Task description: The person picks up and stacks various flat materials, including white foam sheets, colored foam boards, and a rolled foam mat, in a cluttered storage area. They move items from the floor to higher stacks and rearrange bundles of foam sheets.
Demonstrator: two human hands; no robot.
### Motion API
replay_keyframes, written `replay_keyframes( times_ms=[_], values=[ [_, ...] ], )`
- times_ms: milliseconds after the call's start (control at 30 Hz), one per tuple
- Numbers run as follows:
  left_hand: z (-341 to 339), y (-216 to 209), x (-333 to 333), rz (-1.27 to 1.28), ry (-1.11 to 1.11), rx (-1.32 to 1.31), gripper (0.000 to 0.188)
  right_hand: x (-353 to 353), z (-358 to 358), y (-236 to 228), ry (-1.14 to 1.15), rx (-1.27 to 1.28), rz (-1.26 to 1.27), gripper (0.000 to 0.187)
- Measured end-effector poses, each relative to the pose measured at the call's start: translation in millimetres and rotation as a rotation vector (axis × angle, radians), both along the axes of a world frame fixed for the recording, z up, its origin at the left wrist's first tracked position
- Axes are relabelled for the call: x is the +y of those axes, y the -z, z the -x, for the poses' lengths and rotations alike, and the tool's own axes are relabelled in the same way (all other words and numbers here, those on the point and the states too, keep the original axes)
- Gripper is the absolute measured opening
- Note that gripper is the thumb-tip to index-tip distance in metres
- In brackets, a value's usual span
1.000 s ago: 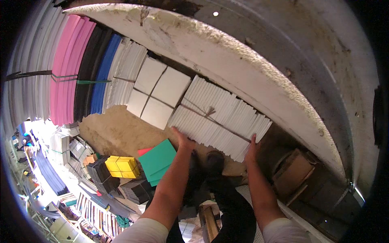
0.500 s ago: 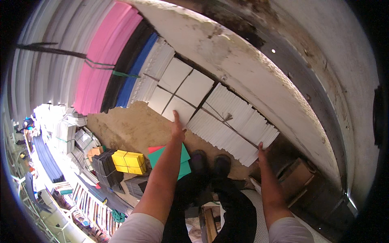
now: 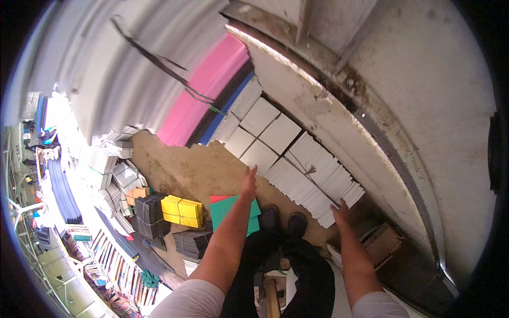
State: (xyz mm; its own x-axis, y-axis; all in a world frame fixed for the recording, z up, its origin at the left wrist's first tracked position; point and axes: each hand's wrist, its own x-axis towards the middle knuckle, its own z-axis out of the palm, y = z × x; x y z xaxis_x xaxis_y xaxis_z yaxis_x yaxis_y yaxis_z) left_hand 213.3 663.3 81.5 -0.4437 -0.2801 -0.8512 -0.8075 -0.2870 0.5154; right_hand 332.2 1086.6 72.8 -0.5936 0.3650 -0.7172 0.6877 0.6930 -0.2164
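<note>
My left hand is at the near edge of a bundle of square white sheets bound crosswise with dark straps. Its fingers are stretched out; I cannot tell whether they touch the bundle. Beside that bundle lies a long strapped stack of white sheets, set on edge, with the strap knotted near its middle. My right hand rests against the stack's right end near the strap, thumb and fingers apart. Left of the bundle stand blue, black and pink sheets tied with a green strap.
Tall white sheets fill the upper left. A whitish wall runs behind the stacks. Green sheets, a yellow bundle and black bundles lie on the brown floor. An open cardboard box stands at the right.
The view has shifted, so the stacks appear farther right. My left hand has slid back from the square bundle's face to its near edge. My right hand stays at the stack's end.
</note>
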Motion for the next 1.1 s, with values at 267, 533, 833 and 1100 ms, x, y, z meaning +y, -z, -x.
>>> replay_keyframes(
  times_ms=[267,533,833,1100],
  values=[
    [-62.1,-112.9,41.5,-0.34,-0.009,0.077,0.061,-145.5,70.7,-156.1,-0.24,0.074,0.362,0.068],
    [-99.8,-278.1,10.7,-0.155,0.113,0.066,0.048,-246.7,123.7,-359.9,-0.679,0.091,0.364,0.055],
    [-116.7,-370.8,-35.9,0.046,0.006,0.258,0.053,-296.6,116.6,-451.5,-0.801,0.077,0.393,0.054],
    [-164.3,-402.5,-97.8,0.204,-0.144,0.305,0.05,-387.1,110.5,-489.3,-1.081,0.088,0.333,0.059]
  ],
)
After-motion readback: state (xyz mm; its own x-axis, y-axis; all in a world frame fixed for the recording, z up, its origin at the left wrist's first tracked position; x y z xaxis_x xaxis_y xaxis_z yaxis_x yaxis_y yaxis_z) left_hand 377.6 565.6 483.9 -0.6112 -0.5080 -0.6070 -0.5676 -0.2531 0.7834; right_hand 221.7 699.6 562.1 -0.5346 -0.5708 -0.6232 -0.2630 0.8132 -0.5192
